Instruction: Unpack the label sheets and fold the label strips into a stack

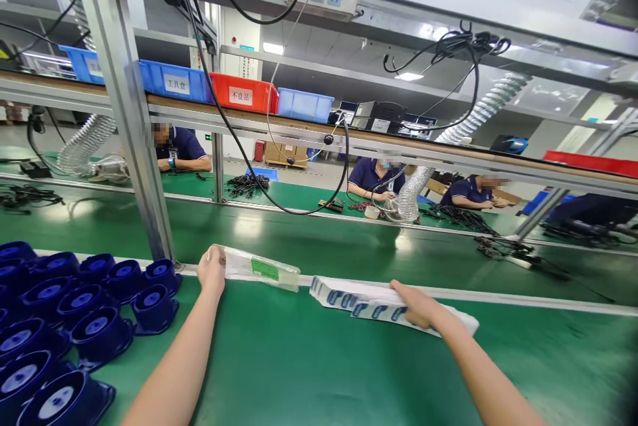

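Both arms are stretched out over the green worktop, reaching toward the far edge at about 12 o'clock. The left hand is clenched round the near end of a clear plastic bag with a green label on it. The bag's long axis runs pretty much sideways, from 9 to 3 o'clock, dipping a little toward the right, and its free end points at 3 o'clock. The fingers are curled under, so how much of the bag is inside the grip is hard to see.

The right hand lies flat on top of a white packet with blue print. It's pressing or resting on it, and I can't tell whether the fingers actually close round anything. That packet also lies lengthwise left to right, tilted down toward 4 o'clock, and its right end is partly covered by the hand and wrist. The blue print is too small to read.

The two packages sit just beside each other along the metal rail, with a small gap between them.

At 8 o'clock there's a bunch of dark blue plastic cups packed close together, cut off by the left and bottom edges. Further back, other people in dark blue shirts sit at the next line, and blue and red bins stand on the shelf overhead.
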A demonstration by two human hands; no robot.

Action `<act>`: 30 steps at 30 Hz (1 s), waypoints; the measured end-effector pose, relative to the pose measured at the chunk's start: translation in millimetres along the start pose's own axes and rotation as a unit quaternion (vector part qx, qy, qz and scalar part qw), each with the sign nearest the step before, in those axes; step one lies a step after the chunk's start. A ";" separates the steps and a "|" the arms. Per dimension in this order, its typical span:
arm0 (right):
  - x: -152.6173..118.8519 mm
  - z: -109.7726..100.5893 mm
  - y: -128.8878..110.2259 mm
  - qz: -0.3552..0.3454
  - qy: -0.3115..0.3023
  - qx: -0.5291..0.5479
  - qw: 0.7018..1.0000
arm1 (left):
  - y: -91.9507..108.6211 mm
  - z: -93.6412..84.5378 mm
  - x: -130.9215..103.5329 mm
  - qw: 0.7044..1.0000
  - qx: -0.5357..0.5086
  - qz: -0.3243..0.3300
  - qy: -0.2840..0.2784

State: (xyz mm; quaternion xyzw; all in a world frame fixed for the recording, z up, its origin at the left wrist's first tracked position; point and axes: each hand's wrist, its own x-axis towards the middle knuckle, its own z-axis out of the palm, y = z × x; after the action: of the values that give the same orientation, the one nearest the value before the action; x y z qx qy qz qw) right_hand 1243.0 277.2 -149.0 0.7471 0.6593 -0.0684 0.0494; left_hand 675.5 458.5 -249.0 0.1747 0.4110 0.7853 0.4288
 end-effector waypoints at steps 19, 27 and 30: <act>-33.7 36.1 13.6 0.016 0.183 0.018 0.983 | 7.6 5.5 -22.5 0.903 0.384 0.193 -0.016; -54.9 49.2 -21.6 -0.027 0.242 0.036 0.969 | -45.2 48.3 -169.8 0.771 0.343 0.288 -0.452; -62.9 48.5 -29.8 -0.027 0.231 0.052 0.971 | -81.4 65.0 -233.5 0.724 0.341 0.126 -0.586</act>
State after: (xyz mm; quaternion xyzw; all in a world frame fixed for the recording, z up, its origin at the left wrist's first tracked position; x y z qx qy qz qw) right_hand 1204.0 211.4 -185.8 0.7261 0.6684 0.0701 -0.1452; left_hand 892.8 323.9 -256.5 0.7845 0.2918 0.3804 0.3933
